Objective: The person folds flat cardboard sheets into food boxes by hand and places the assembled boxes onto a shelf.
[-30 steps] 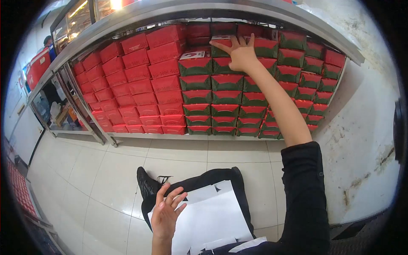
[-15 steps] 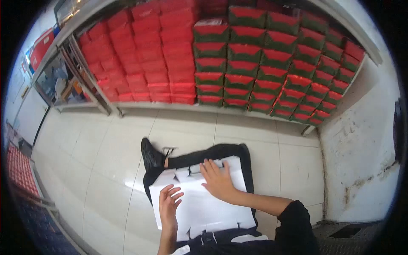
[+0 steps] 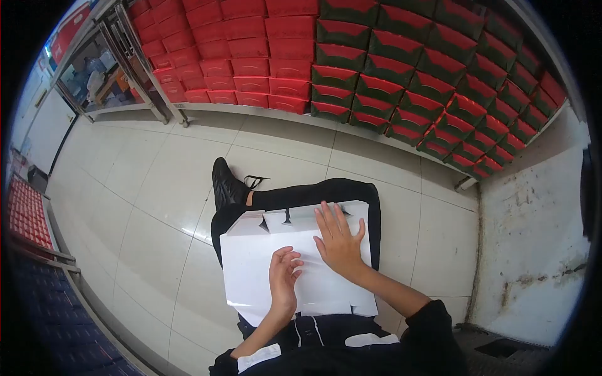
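Observation:
A white cardboard sheet [image 3: 254, 266] with notched, creased flaps lies across my lap, like an unfolded box blank. My right hand [image 3: 342, 247] rests flat on its far right part, fingers spread toward the far flap [image 3: 304, 217]. That far strip has dark slots cut in it and looks slightly raised along the crease. Over the middle of the sheet is my left hand [image 3: 285, 279], turned on its side with fingers loosely bent and apart, nothing between them. My crossed leg [image 3: 313, 194] in black trousers lies behind the sheet's far edge.
A long shelf holds stacked red boxes [image 3: 241, 47] and red-and-dark-green boxes [image 3: 392, 75]. A stained white wall [image 3: 533, 250] stands at the right. Another rack with dark boxes [image 3: 53, 307] is at the lower left. My black shoe [image 3: 227, 183] rests on the tiled floor [image 3: 157, 188].
My left hand has moved right, from the sheet's left side to its middle. My right hand has shifted slightly right, still on the far part. The camera view has tilted downward.

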`<state>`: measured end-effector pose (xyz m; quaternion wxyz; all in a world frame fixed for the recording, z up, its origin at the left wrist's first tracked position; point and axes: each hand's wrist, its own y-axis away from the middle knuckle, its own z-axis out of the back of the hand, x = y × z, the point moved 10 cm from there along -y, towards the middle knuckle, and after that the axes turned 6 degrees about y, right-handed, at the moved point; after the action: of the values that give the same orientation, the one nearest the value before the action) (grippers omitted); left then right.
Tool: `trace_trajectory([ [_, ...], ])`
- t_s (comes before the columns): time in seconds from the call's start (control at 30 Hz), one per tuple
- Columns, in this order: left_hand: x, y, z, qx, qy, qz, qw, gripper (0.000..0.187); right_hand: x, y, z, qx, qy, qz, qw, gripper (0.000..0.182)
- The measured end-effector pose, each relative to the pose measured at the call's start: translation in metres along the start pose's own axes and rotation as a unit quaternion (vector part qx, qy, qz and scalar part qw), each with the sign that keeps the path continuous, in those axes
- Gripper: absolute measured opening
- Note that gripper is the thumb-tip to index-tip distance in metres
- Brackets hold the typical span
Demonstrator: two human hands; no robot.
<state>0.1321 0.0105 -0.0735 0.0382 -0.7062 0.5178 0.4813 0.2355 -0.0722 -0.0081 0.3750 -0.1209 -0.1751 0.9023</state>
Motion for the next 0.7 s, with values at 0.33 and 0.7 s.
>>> trace_trajectory([
  [0.33, 0.024, -0.008, -0.016, 0.048, -0.022, 0.066, 0.996, 0.034, -0.006, -0.011, 0.005, -0.019, -0.050, -0.029, 0.998, 0.053],
  [0.7, 0.009, -0.021, -0.004, 0.018, -0.079, 0.005, 0.997, 0.039, 0.000, 0.012, -0.003, -0.069, -0.003, 0.046, 0.997, 0.043],
])
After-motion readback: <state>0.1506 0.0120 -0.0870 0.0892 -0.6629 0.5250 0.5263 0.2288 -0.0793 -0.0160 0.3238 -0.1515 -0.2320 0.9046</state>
